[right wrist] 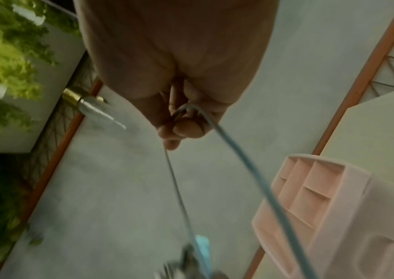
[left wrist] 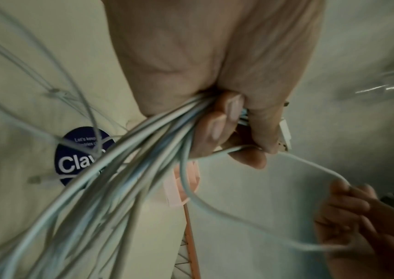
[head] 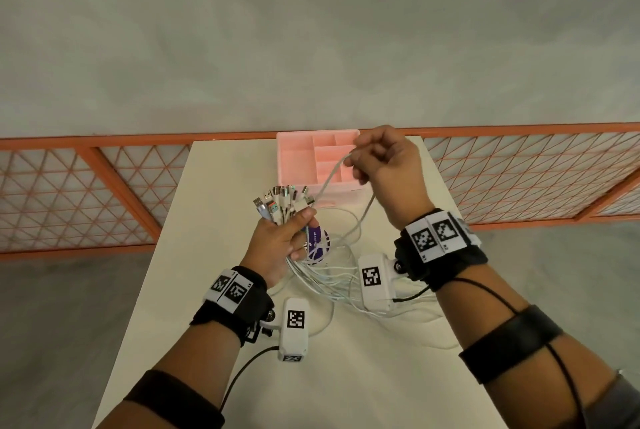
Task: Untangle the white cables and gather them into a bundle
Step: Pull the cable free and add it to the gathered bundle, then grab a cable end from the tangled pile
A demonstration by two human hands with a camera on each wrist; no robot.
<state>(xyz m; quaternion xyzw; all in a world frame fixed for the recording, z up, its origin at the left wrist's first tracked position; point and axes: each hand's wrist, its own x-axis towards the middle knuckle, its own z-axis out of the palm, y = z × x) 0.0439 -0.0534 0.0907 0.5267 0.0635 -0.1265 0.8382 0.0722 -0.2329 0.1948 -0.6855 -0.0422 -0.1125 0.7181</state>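
Note:
My left hand [head: 287, 231] grips a bunch of white cables [head: 325, 276] just below their plugs [head: 282, 201], which fan out above the fist. In the left wrist view the cables [left wrist: 129, 164] stream down from the curled left hand [left wrist: 229, 128] toward the table. My right hand [head: 377, 158] is raised above and to the right, pinching the bend of one white cable loop [head: 332, 179] that runs back to the bunch. The right wrist view shows this loop [right wrist: 234, 151] hooked through the curled right hand [right wrist: 181, 124]. The loop [left wrist: 239, 211] reaches the right hand [left wrist: 348, 207].
A pink compartment organiser [head: 318, 151] stands at the table's far edge, behind the hands. A round dark blue sticker [head: 317, 241] lies on the white table [head: 194, 290] under the cables. An orange mesh railing [head: 104, 186] runs beyond the table.

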